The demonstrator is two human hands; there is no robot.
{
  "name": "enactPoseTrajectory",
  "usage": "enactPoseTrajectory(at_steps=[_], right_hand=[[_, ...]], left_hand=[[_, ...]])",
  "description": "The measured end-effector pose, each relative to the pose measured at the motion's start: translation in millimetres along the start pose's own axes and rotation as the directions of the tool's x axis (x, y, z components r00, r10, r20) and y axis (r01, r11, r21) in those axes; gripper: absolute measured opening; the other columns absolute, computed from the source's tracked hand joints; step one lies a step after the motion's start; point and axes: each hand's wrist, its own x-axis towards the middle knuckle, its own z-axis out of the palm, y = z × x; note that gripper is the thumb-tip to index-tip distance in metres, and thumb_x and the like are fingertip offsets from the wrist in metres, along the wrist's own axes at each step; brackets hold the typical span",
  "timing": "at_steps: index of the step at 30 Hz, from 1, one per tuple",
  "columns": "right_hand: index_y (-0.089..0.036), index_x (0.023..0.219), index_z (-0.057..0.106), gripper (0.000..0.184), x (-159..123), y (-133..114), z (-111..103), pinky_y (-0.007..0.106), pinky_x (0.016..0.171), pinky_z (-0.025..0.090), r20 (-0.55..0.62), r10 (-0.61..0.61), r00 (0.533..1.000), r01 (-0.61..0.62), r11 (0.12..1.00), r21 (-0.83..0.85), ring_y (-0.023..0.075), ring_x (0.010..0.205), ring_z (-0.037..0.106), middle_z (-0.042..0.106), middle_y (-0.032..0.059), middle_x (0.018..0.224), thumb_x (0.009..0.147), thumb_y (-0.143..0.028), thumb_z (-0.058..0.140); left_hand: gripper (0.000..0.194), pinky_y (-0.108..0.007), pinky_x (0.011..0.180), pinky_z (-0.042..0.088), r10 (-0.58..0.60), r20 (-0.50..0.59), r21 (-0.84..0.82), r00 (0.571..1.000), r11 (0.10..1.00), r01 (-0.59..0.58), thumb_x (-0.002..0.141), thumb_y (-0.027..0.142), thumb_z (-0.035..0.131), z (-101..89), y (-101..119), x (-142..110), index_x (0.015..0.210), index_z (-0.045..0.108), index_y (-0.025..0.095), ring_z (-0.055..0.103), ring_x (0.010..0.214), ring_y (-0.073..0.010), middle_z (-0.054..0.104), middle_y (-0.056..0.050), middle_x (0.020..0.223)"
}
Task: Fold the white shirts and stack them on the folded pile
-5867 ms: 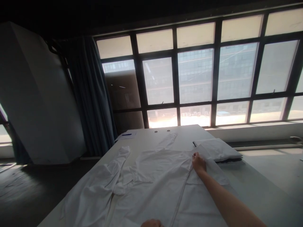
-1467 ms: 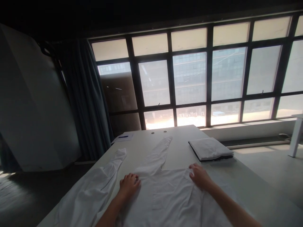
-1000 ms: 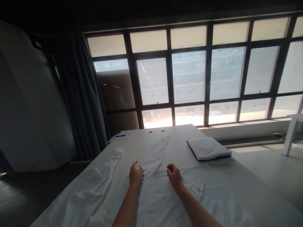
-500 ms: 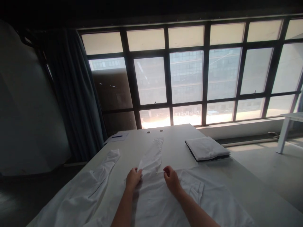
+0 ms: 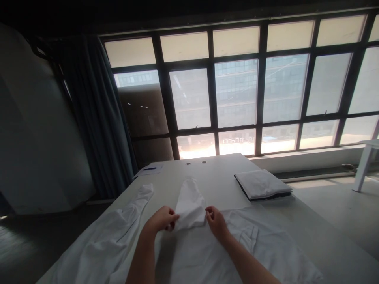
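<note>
A white shirt lies spread on the table in front of me, with what looks like a pocket on its right part. One white sleeve points away from me and narrows toward its far end. My left hand is closed in a pinch on the sleeve's left edge, lifting it slightly. At the sleeve's right edge, my right hand has its fingertips closed on the cloth. To the left stretches more crumpled white cloth with a sleeve-like end; whether it belongs to the same shirt I cannot tell.
A folded stack of white cloth with a dark layer beneath sits at the right. Paper with a dark pen lies at the table's far left corner. Beyond the white table are large windows, with a blue curtain at left.
The sleeve's near part has been folded and raised between my hands, and its far end has shifted left. My left hand has turned and moved slightly; the view has shifted a little.
</note>
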Motion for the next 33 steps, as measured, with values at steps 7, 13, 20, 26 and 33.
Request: enactPoseTrajectory(at_steps=[7, 13, 20, 26, 33], right_hand=[[-0.021, 0.095, 0.072, 0.019, -14.5, -16.7, 0.6, 0.022, 0.070, 0.044, 0.166, -0.093, 0.982, 0.115, 0.985, -0.126, 0.0114, 0.067, 0.058, 0.067, 0.0041, 0.099, 0.085, -0.022, 0.057], [-0.020, 0.086, 0.072, 0.015, -13.7, -19.2, -0.9, 0.021, 0.072, 0.040, 0.216, -0.097, 0.972, 0.138, 0.973, -0.185, 0.0132, 0.075, 0.060, 0.068, 0.0033, 0.087, 0.083, -0.017, 0.058], [-0.019, 0.082, 0.071, 0.015, -11.9, -14.3, 1.1, 0.021, 0.065, 0.038, 0.194, -0.061, 0.979, 0.090, 0.986, -0.143, 0.0134, 0.069, 0.059, 0.070, 0.0031, 0.079, 0.081, -0.017, 0.057], [-0.017, 0.089, 0.068, 0.019, -7.4, -8.6, 2.4, 0.022, 0.058, 0.037, 0.076, 0.024, 0.997, -0.025, 1.000, 0.006, 0.0138, 0.058, 0.056, 0.063, 0.0003, 0.062, 0.082, -0.026, 0.052], [-0.018, 0.092, 0.058, 0.039, 3.4, -5.6, -6.1, 0.025, 0.053, 0.042, -0.057, 0.218, 0.974, -0.197, 0.947, 0.255, 0.0159, 0.057, 0.057, 0.065, 0.0054, 0.077, 0.083, -0.054, 0.046]], left_hand=[[0.048, -0.031, 0.072, 0.051, -0.033, -0.108, 0.151, 0.994, 0.987, 0.050, 0.082, 0.059, 0.061, 19.0, -1.8, 12.6, 0.096, 0.069, 0.014, 0.073, 0.078, -0.0262, 0.078, -0.013, 0.090], [0.057, -0.025, 0.089, 0.046, 0.017, -0.311, 0.136, 0.950, 0.990, 0.026, 0.087, 0.047, 0.062, 59.4, -7.1, 41.8, 0.127, 0.058, 0.007, 0.067, 0.112, -0.0249, 0.070, -0.020, 0.122], [0.050, -0.025, 0.080, 0.046, 0.026, -0.326, 0.131, 0.945, 0.991, 0.018, 0.080, 0.028, 0.069, 84.7, -8.0, 49.2, 0.126, 0.061, 0.011, 0.071, 0.098, -0.0234, 0.076, -0.014, 0.108], [0.018, -0.024, 0.069, 0.043, 0.099, -0.274, 0.118, 0.957, 0.991, -0.069, 0.072, 0.013, 0.063, 83.2, 1.8, 38.2, 0.087, 0.072, 0.019, 0.069, 0.082, -0.0212, 0.076, -0.006, 0.083], [0.017, -0.026, 0.076, 0.044, 0.268, -0.407, 0.074, 0.874, 0.963, -0.260, 0.080, 0.022, 0.050, 36.8, 44.8, 10.0, 0.085, 0.065, 0.016, 0.063, 0.088, -0.0210, 0.069, -0.006, 0.094]])
